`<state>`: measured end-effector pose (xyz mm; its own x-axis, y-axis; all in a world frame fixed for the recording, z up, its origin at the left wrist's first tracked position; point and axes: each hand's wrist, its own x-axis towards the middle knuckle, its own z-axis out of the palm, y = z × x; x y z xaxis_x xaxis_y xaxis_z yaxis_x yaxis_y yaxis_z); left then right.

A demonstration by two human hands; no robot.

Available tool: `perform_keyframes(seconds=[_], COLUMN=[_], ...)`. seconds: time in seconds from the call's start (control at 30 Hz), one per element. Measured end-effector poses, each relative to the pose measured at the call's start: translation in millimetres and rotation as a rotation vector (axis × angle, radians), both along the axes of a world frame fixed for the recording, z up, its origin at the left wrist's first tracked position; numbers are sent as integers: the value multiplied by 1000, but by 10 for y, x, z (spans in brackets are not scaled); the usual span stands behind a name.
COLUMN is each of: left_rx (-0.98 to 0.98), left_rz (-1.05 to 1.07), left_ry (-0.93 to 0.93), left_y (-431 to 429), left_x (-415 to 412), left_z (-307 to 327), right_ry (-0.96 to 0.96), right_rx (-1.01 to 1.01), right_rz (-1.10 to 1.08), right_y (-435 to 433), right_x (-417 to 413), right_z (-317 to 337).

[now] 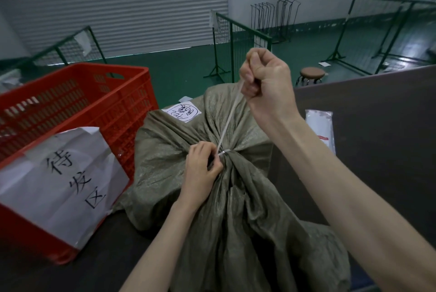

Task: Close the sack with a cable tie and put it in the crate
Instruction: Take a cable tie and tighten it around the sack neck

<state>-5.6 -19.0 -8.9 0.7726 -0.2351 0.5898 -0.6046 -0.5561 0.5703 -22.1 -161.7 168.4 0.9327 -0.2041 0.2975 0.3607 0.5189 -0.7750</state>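
Head view. Sack [236, 209], olive woven fabric, is lying on the dark table [377, 115], its neck gathered at centre. White cable tie [230, 124] is looped round the gathered neck, with its free tail running up and right, drawn taut. Left hand [204, 165] is closed at the neck, fingers pinched on the tie's head where it meets the fabric. Right hand [265, 77] is raised above the sack, clenched into a fist round the upper end of the tie tail. Both forearms are bare, entering from the bottom edge.

White label [182, 111] with handwritten marks is stuck on the far side of the sack. Red crate [77, 112], slotted walls, is seen on the table just left of the sack, touching or nearly touching it; contact cannot be told. White paper sign [61, 178] with black characters is taped to the crate's near wall. White packet [320, 126] is lying flat on the table, right of the sack, apart from it.

Background: green floor, green mesh barriers [233, 39], round stool [312, 74], grey roller shutter [118, 4].
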Motion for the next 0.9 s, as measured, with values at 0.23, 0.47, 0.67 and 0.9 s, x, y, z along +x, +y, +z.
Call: perform_keyframes(seconds=[0.23,0.47,0.67,0.9], left_rx=[2,11,66,128], left_rz=[-7,-17,25,56], left_ry=[-3,-9,-11,51], left_y=[-7,29,-17,-26], left_x=[-33,-32,-25,-113], left_z=[-47,-51,-23,-90], right_ry=[-8,-9,-29,-13], right_rx=[44,73,12,7], right_rz=[-4,1,12,44], right_y=[-81,-78,-40,-14], right_x=[-62,-63,-55,-23], right_z=[11,14,2,-134])
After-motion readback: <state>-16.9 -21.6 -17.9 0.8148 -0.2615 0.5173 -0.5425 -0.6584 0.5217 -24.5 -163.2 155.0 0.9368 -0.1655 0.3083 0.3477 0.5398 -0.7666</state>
